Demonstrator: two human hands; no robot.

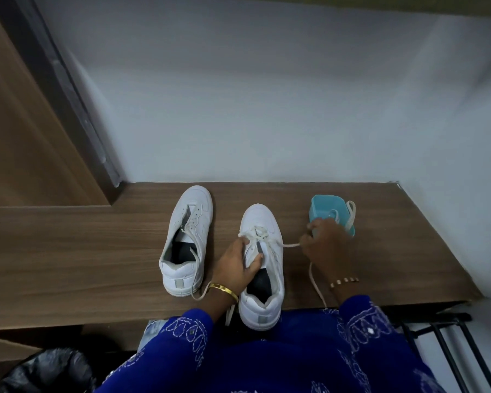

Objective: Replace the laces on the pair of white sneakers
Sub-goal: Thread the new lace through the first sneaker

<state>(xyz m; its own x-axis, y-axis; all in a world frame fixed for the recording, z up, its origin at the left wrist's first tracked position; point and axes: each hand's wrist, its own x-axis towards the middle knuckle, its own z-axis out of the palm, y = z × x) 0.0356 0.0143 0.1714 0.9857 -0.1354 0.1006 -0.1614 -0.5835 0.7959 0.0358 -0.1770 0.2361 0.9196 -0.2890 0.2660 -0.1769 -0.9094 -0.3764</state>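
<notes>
White leather sneaker (262, 268) sat at wooden desk (97, 251) edge; our left hand (240, 265) gripped its tongue to steady it while our right hand (325, 245) pinched cream lace (291, 245), pulling sideways. 2nd white sneaker (186, 242) lay beside, w/ teal plastic tub (322, 208) near.

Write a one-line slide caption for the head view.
Left hand steadies the right sneaker while right hand pulls its lace sideways.

- Left hand (240, 260) at 6 o'clock, fingers curled, gripping.
- Right hand (328, 245) at 4 o'clock, fingertips pinching, wrist bent back.
</notes>
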